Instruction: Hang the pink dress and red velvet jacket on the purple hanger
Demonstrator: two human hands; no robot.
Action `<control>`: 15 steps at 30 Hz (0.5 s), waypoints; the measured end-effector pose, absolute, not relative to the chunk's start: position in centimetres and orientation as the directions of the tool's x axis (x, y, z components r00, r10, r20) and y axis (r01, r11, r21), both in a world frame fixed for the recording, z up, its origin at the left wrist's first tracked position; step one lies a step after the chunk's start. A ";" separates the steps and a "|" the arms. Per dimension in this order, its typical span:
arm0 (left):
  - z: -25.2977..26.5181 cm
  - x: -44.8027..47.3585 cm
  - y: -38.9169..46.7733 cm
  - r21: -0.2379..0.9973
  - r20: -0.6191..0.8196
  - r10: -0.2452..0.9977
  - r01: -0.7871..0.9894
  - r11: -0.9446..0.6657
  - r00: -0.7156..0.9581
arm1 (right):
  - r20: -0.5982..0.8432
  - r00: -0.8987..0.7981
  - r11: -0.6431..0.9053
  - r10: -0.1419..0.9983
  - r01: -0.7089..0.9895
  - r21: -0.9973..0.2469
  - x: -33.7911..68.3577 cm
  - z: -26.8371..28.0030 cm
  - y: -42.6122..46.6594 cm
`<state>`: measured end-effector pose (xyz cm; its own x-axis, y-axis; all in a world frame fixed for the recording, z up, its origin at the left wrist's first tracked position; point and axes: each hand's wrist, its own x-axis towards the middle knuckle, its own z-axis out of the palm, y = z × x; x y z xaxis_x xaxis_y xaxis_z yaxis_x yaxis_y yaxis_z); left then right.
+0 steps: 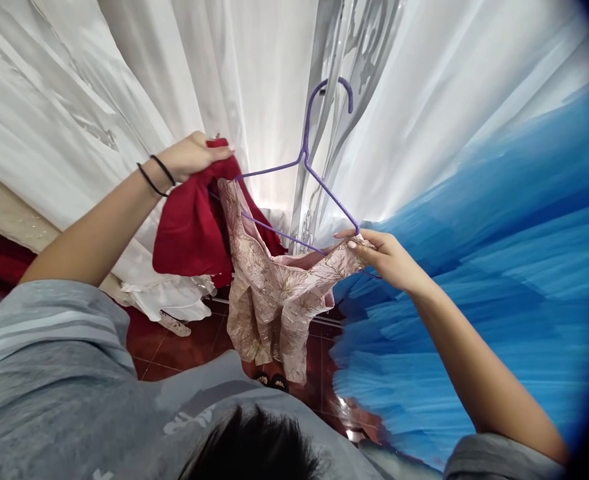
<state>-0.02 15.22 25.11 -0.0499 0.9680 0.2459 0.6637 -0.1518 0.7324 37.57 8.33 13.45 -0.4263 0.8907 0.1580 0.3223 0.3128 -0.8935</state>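
A pale pink dress [274, 287] with gold embroidery hangs from a purple hanger [303, 155], whose hook points up. My right hand [381, 257] pinches the dress's shoulder strap at the hanger's right end. Up on the left, my left hand [199, 155] grips the top of a red cloth garment [189, 227]. Its loose part drapes over the left arm of the hanger and partly behind the dress. Whether my left fingers also hold the hanger is hidden by the red cloth.
White gowns [269, 80] and fabric fill the space ahead. A large blue tulle dress [499, 280] spreads on the right. White ruffled fabric [174, 300] hangs low on the left, above a red tiled floor [159, 350]. My black sandals [277, 381] show below the dress.
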 end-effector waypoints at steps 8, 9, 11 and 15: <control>22.5 9.4 10.4 0.338 0.600 0.731 0.725 -0.600 0.325 | 0.204 -0.427 0.327 0.881 0.238 -0.915 37.7 12.6 8.4; 22.6 8.5 10.7 0.277 0.627 0.706 0.753 -0.596 0.329 | 0.197 -0.435 0.319 0.879 0.226 -0.920 37.8 12.5 8.5; 22.5 6.1 12.1 0.191 0.657 0.686 0.810 -0.554 0.313 | 0.179 -0.452 0.295 0.874 0.202 -0.934 37.7 12.5 8.6; 20.3 2.7 14.8 0.175 0.546 0.796 0.893 -0.414 0.262 | 0.163 -0.478 0.279 0.863 0.182 -0.943 38.1 13.0 8.2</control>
<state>2.72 14.77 20.33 0.2616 0.7960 0.5458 0.8933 -0.4138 0.1754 38.07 8.19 12.99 -0.4781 0.8630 0.1630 0.1825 0.2792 -0.9427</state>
